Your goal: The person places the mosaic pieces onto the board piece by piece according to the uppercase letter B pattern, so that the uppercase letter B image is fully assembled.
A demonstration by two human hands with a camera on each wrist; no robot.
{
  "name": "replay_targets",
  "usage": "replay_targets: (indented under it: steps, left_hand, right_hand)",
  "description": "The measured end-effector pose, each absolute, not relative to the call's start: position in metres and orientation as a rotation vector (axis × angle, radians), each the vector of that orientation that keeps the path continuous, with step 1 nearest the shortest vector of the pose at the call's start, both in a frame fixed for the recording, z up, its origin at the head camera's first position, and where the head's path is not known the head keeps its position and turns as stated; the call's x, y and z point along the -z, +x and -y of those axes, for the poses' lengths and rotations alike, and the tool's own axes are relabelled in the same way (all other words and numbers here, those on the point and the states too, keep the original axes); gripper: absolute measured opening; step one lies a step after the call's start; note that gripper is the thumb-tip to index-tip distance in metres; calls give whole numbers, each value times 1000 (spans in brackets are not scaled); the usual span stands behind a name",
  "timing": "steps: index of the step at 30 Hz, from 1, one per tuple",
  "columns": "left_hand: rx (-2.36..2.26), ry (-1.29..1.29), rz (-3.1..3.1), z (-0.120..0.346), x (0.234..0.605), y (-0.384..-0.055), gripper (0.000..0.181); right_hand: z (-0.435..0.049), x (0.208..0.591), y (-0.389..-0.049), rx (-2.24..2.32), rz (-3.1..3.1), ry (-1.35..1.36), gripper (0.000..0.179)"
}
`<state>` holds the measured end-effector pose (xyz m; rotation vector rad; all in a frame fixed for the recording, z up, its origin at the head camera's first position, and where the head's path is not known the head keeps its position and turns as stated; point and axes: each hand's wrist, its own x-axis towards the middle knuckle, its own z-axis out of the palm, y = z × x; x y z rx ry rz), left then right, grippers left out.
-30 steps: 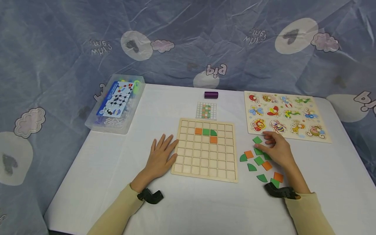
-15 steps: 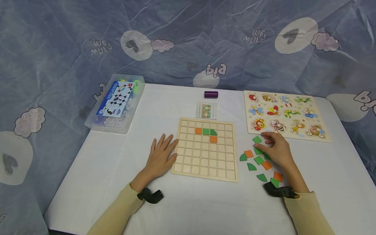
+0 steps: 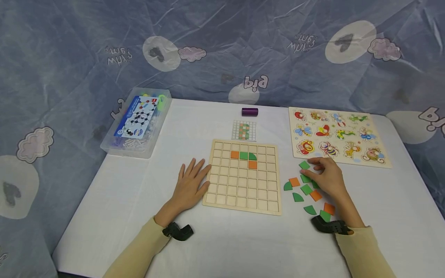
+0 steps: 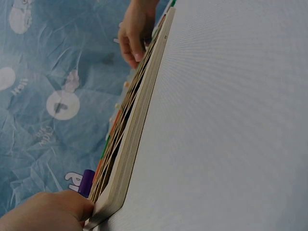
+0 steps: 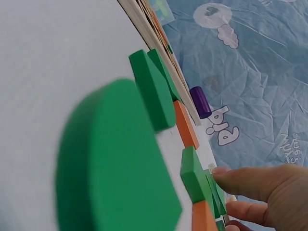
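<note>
Spread and flat, the left hand (image 3: 189, 187) rests on the white cloth, its fingertips at the left edge of a wooden grid board (image 3: 241, 211). In the left wrist view part of that hand (image 4: 53, 211) shows at the board's corner. The right hand (image 3: 328, 175) reaches to loose tiles right of the board. Its thumb and index finger lie at opposite edges of a green square tile (image 3: 304, 165); I cannot tell whether they pinch it. Another green square (image 3: 305, 178) lies just below the thumb. Two orange squares, a green square and a green quarter-circle sit in the grid.
Several other green and orange tiles (image 3: 315, 196) lie near the right wrist. A pattern card (image 3: 244, 131) and a purple cylinder (image 3: 250, 112) are behind the board. An insect picture board (image 3: 342, 135) lies back right, and a clear plastic box (image 3: 137, 123) stands back left.
The right hand has shifted slightly left, its index fingertip moving down to the upper green square's edge. The left hand, board and tiles look the same.
</note>
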<state>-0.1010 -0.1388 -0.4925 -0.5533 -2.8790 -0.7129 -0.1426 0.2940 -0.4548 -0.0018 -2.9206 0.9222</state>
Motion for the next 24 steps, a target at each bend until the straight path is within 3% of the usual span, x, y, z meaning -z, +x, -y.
replay_targets:
  steps: [24]
  left_hand:
    - [712,-554,2879,139,491,-101,50]
  right_hand:
    - [-290,453,-146,-898,2931,-114,30]
